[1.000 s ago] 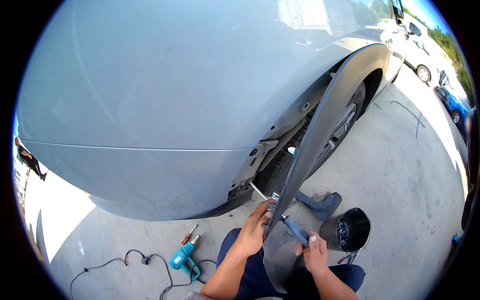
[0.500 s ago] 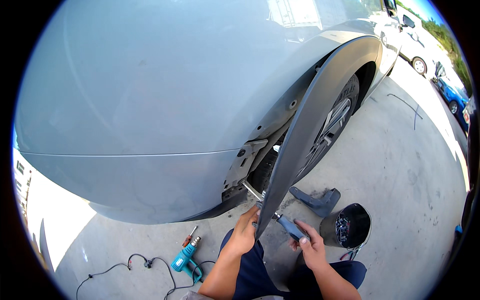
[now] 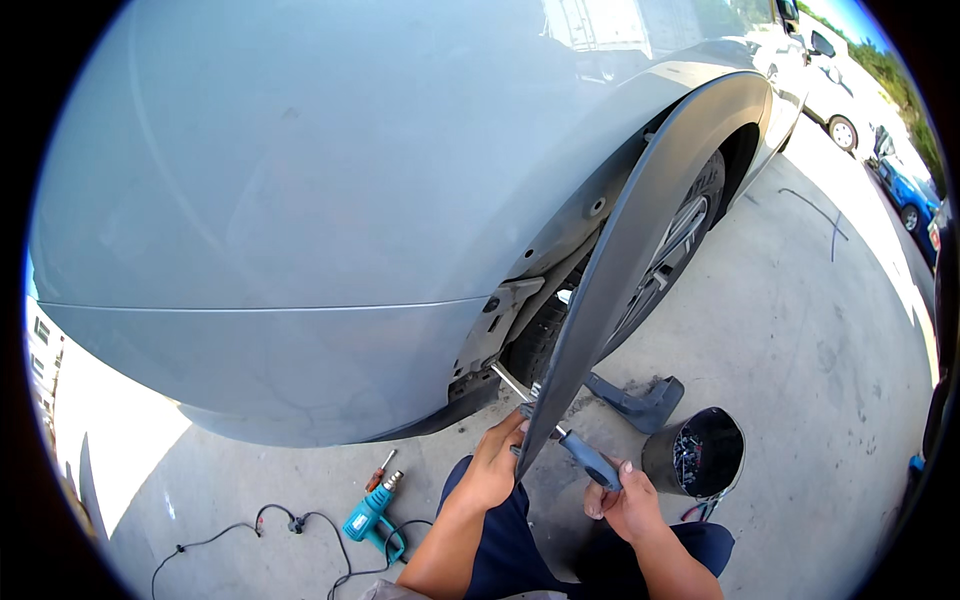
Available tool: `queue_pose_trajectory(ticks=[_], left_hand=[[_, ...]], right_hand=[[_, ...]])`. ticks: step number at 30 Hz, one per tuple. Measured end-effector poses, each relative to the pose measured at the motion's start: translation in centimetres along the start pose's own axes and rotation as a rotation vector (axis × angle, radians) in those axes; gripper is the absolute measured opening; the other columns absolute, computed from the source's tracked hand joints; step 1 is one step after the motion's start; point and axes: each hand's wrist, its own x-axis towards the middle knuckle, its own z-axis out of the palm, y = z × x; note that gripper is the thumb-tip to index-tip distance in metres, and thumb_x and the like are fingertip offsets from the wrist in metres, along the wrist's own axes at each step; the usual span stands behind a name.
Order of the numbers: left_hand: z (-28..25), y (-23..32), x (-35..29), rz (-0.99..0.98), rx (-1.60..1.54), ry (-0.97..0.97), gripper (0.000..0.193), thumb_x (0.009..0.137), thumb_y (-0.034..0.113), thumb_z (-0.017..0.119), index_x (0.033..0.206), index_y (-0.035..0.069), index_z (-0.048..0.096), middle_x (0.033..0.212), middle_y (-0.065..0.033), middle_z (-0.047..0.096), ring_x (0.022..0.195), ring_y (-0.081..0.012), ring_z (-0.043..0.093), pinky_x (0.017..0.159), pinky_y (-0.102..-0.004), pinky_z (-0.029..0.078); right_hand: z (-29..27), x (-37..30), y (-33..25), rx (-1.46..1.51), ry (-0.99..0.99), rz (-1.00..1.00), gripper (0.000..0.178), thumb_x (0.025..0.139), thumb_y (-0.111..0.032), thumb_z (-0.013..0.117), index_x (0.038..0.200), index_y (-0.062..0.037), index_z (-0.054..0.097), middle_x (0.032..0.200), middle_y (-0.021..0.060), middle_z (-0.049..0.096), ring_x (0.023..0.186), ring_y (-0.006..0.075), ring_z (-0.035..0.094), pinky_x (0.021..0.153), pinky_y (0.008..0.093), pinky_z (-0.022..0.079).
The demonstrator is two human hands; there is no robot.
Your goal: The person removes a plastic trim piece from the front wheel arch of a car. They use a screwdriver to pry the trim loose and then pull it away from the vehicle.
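Note:
A dark grey wheel arch trim [image 3: 606, 270] stands partly away from the light grey-blue car body [image 3: 300, 200]. Its lower end is in my left hand [image 3: 493, 468], whose fingers are closed around the edge, partly hidden behind it. My right hand [image 3: 630, 503] closes its fingertips on the butt end of a screwdriver [image 3: 588, 460] with a blue-grey handle. Part of the metal shaft is hidden by the trim; beyond it, the shaft reaches the bare metal bracket [image 3: 488, 330] at the car's lower corner.
A black bucket [image 3: 655, 462] with small loose parts stands right of my right hand, beside a dark mud flap [image 3: 640, 401]. On the concrete at left lie a teal heat gun [image 3: 370, 520], its cord and a red-handled screwdriver [image 3: 378, 474]. The car's wheel [image 3: 668, 255] is behind the trim.
My right hand has shifted slightly down, its fingers now lower at the handle's end. My left hand stays on the trim. The whole view has moved a little.

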Motion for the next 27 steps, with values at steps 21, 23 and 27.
queue_pose_trajectory(ticks=[21,23,27], left_hand=[[0.6,1.1,0.1,0.011,-0.155,0.007,0.073,0.101,0.055,0.040,0.130,-0.010,0.057,0.131,-0.0229,0.061,0.121,-0.0298,0.058,0.101,-0.0426,0.046],[0.5,0.9,0.1,0.020,-0.138,0.004,0.075,0.101,0.057,0.040,0.131,-0.010,0.056,0.132,-0.0234,0.061,0.121,-0.0303,0.058,0.101,-0.0429,0.046],[0.6,0.7,-0.2,0.062,-0.136,0.015,0.063,0.104,0.046,0.034,0.135,-0.006,0.053,0.122,-0.0194,0.065,0.114,-0.0253,0.061,0.097,-0.0372,0.046]], right_hand=[[0.5,-0.3,1.1,-0.400,0.018,-0.291,0.045,0.097,-0.015,0.064,0.137,0.0022,0.054,0.089,0.0121,0.066,0.073,0.0219,0.061,0.070,0.0331,0.051],[-1.2,0.1,0.8,-0.213,-0.127,-0.162,0.047,0.096,-0.015,0.066,0.138,0.0020,0.054,0.091,0.0124,0.067,0.075,0.0216,0.062,0.071,0.0332,0.051],[0.7,-0.3,0.0,-1.330,0.070,-0.639,0.054,0.099,-0.021,0.063,0.143,0.0027,0.046,0.088,0.0131,0.067,0.071,0.0221,0.061,0.070,0.0327,0.051]])
